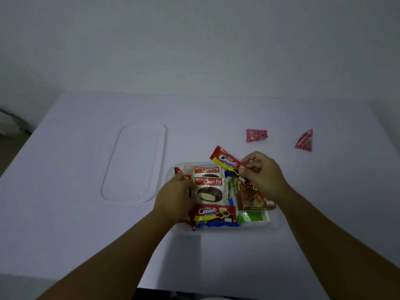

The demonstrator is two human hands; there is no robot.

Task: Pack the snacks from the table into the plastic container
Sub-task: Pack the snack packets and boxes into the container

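Note:
The clear plastic container (274,224) sits in the middle of the white table and holds several snacks: two Choco Pie packs (211,187), a red Cream-O pack (213,214), a brown pack (251,197), and blue and green wrappers. My right hand (263,175) pinches another red Cream-O pack (225,160) above the container's far edge. My left hand (175,195) grips a red wrapper (180,173) at the container's left side. Two pink triangular snack packs (256,135) (304,140) lie on the table beyond the container to the right.
The container's clear lid (134,163) lies flat on the table to the left of the container. The table's left edge runs diagonally past a dark floor area with something pale at the far left (8,124). A plain wall stands behind.

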